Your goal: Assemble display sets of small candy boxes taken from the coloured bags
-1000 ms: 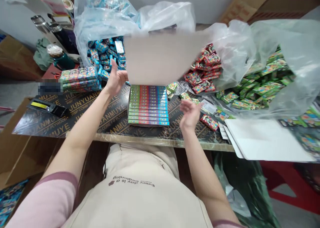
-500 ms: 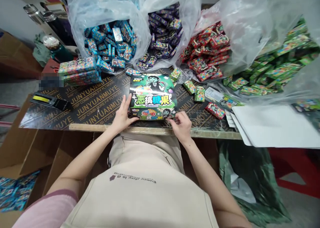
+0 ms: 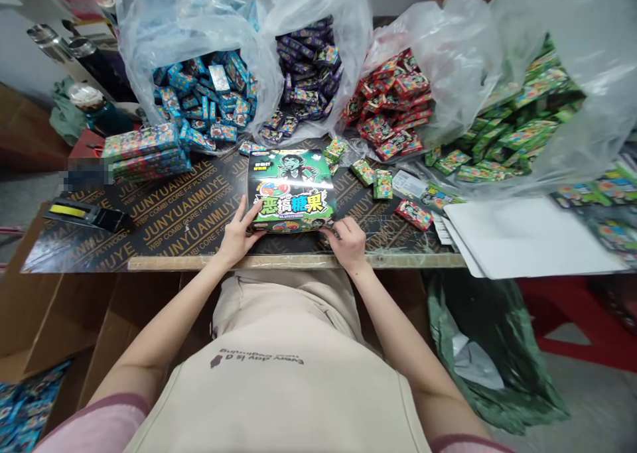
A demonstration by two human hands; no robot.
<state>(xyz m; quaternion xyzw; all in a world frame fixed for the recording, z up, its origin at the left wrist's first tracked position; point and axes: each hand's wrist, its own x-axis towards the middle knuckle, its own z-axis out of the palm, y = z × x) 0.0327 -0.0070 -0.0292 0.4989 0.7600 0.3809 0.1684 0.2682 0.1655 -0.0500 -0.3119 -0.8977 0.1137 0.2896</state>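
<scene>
A green printed display box (image 3: pixel 291 189) with a cartoon figure and Chinese lettering lies closed on the dark plywood tabletop (image 3: pixel 189 214). My left hand (image 3: pixel 237 234) presses its front left corner, thumb up along the side. My right hand (image 3: pixel 346 235) pinches the box's front right corner, fingers curled. Behind it stand clear plastic bags of small boxes: blue ones (image 3: pixel 209 98), purple ones (image 3: pixel 306 81), red ones (image 3: pixel 393 105) and green ones (image 3: pixel 522 128).
A stack of filled colourful packs (image 3: pixel 142 151) sits at the left, a black tape tool (image 3: pixel 87 215) nearer the edge. Loose small boxes (image 3: pixel 375 178) lie right of the display box. White sheets (image 3: pixel 522 237) lie at the right. A green bag (image 3: pixel 492 353) hangs below.
The box's lid, raised a second ago over rows of packs, has come down shut. Both hands moved to the box's front corners, and the box now lies flatter on the table.
</scene>
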